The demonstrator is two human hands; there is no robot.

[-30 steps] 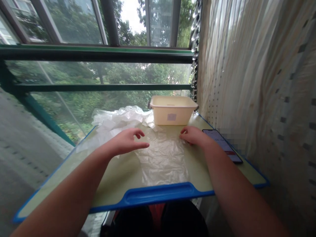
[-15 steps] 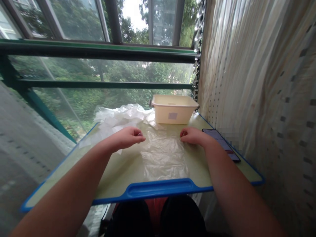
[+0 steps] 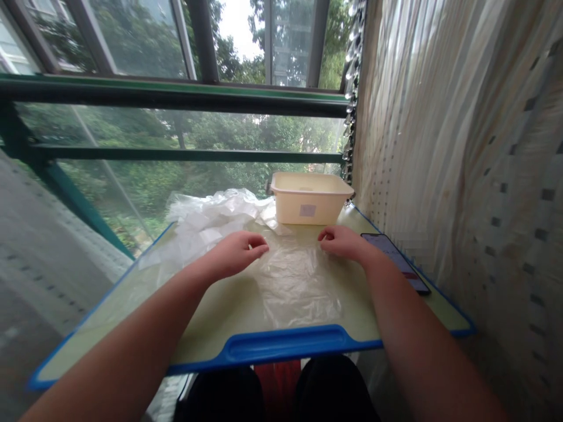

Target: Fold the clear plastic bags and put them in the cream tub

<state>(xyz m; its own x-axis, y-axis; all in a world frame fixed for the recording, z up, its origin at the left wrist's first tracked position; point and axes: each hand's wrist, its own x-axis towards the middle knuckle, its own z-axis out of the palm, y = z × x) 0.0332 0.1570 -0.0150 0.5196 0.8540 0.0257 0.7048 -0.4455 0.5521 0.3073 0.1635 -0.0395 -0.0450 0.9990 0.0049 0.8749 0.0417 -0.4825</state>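
Note:
A clear, crinkled plastic bag (image 3: 297,287) lies along the middle of the pale green tabletop (image 3: 211,322), its lower end close to the front edge. At its upper left corner is my left hand (image 3: 241,252), thumb and fingers pinched together on the thin film. My right hand (image 3: 343,242) pinches the upper right corner, with its fingers curled inward. The film between the two hands is so see-through that its top edge is hard to make out. Behind my left hand sits a heap of white, crumpled plastic bags (image 3: 211,217).
A cream plastic bin (image 3: 312,199) with a small label stands at the back of the table. A phone (image 3: 394,261) lies by my right forearm. A raised blue rim (image 3: 285,346) edges the table. Curtains (image 3: 440,117) hang at the right; a green railing (image 3: 197,154) runs behind.
My left hand has moved a little to the right, closer to my right hand. The bag's lower end has shifted slightly right. The camera view has tilted a little.

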